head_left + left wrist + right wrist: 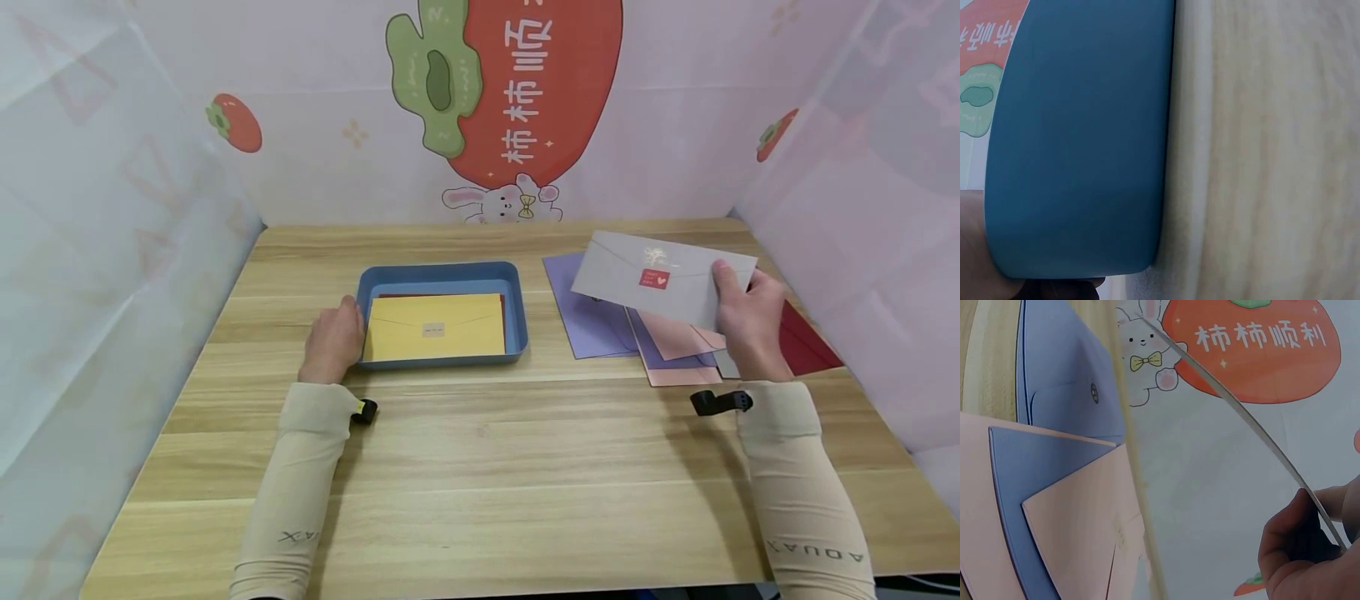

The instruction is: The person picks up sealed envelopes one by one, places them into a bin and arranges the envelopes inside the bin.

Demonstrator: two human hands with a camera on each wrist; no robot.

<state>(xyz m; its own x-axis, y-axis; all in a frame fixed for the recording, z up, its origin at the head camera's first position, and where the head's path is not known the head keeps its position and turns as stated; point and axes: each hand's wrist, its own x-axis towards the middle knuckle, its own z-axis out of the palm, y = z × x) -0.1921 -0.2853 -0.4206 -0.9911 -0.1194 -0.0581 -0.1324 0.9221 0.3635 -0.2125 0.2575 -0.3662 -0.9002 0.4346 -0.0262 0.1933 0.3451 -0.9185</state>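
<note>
My right hand (752, 321) pinches a pale grey envelope (637, 271) by its right end, thumb on top; it bears a red sticker. In the right wrist view the envelope (1235, 403) appears edge-on, lifted above the pile. Below it lie purple envelopes (596, 321), pink envelopes (678, 375) and a dark red envelope (806, 342). My left hand (332, 340) grips the left wall of a blue tray (442, 272). Inside the tray a yellow envelope (438, 321) lies over a dark red one, of which only edges show. The left wrist view shows the tray's outer wall (1079, 137) close up.
The wooden table (480, 467) carries the tray left of centre and the loose envelopes at right. A printed cloth (322, 158) with fruit and a rabbit hangs behind and along both sides. Small black wrist cameras (722, 402) sit at both cuffs.
</note>
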